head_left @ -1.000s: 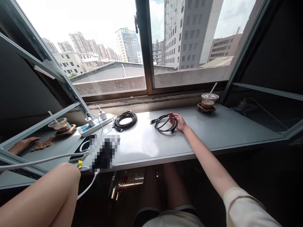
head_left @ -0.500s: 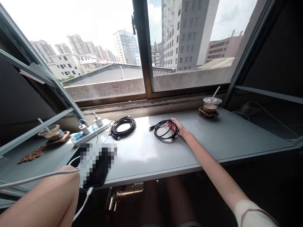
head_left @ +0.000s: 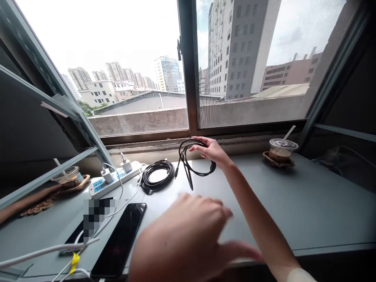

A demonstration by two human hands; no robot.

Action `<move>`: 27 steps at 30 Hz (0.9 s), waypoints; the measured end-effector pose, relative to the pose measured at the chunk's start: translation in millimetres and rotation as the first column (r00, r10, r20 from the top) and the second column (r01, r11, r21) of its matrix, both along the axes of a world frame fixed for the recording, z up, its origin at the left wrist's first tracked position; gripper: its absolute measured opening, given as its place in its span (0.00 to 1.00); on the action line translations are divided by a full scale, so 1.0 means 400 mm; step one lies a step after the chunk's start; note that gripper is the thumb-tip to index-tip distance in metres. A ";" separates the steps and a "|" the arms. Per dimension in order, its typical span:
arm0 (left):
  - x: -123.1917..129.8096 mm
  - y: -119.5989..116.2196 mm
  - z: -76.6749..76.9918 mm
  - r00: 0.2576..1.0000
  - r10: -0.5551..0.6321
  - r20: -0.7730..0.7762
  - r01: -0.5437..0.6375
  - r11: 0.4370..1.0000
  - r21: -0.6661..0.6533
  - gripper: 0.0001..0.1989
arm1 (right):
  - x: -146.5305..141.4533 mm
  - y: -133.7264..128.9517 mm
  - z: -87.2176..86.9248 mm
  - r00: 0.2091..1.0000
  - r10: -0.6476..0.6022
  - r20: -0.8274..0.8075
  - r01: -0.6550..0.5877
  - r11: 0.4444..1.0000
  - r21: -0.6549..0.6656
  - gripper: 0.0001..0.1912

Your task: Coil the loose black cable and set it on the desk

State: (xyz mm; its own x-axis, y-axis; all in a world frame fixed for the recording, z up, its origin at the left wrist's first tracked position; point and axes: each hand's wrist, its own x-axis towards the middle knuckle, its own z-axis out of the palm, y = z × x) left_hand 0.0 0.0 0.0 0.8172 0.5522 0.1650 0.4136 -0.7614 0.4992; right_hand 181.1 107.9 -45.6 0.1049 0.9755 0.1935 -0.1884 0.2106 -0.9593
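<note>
My right hand is closed on a coiled black cable, lifted above the desk, its loops hanging below the fingers. One cable end with a plug dangles to the left of the loops. In the foreground my left hand, blurred by motion, shows its back, with the thumb stretched away from the fingers and nothing visible in it. It hovers over the front of the desk, apart from the held cable. A second coiled black cable lies flat on the desk, left of the held one.
Left of the coils is a white power strip with plugs. A black phone and white cords lie in front. Lidded drink cups stand at right and left. Another person's arm reaches in by the left cup.
My right hand has raised the black cable off the desk, up and slightly left. My left hand has come forward into the middle foreground. Another person's arm has appeared at left; the view has shifted.
</note>
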 end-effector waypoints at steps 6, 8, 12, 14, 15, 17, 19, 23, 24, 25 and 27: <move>0.018 0.257 0.030 0.808 0.582 -0.092 -0.590 0.796 -0.139 0.37 | -0.010 0.039 0.005 0.985 -0.158 0.061 0.142 0.967 0.211 0.25; 0.018 0.331 0.001 0.773 0.610 -0.175 -0.635 0.735 -0.239 0.36 | -0.002 0.031 0.012 0.974 -0.215 0.075 0.192 0.952 0.238 0.25; 0.034 0.405 -0.036 0.893 0.435 -0.114 -0.436 0.777 -0.455 0.38 | 0.025 -0.004 0.040 0.963 -0.258 0.081 0.229 0.937 0.264 0.25; 0.057 0.409 -0.033 0.942 0.333 0.033 -0.257 0.782 -0.568 0.39 | 0.037 -0.018 0.051 0.967 -0.244 0.075 0.217 0.939 0.266 0.25; 0.071 0.405 -0.029 0.949 0.290 0.123 -0.156 0.773 -0.615 0.38 | 0.041 -0.023 0.054 0.972 -0.216 0.091 0.186 0.946 0.266 0.25; 0.100 0.389 -0.018 0.936 0.196 0.292 0.059 0.730 -0.680 0.36 | 0.045 -0.033 0.058 0.978 -0.102 0.179 0.053 0.963 0.262 0.24; 0.124 0.370 -0.011 0.904 0.141 0.405 0.207 0.684 -0.700 0.34 | 0.047 -0.045 0.059 0.956 0.013 0.293 -0.092 0.962 0.258 0.22; 0.141 0.337 -0.004 0.790 0.303 0.534 0.099 0.795 -0.598 0.20 | 0.045 -0.071 0.064 0.934 -0.014 0.358 -0.092 0.956 0.277 0.17; 0.139 0.330 -0.001 0.768 0.318 0.556 0.068 0.823 -0.564 0.17 | 0.044 -0.074 0.066 0.938 -0.038 0.344 -0.067 0.955 0.287 0.17; 0.135 0.323 0.002 0.764 0.308 0.567 0.060 0.840 -0.538 0.15 | 0.044 -0.076 0.068 0.944 -0.052 0.327 -0.050 0.954 0.297 0.18; 0.121 0.310 0.012 0.781 0.273 0.561 0.066 0.858 -0.509 0.14 | 0.045 -0.075 0.071 0.956 -0.073 0.285 -0.020 0.950 0.311 0.22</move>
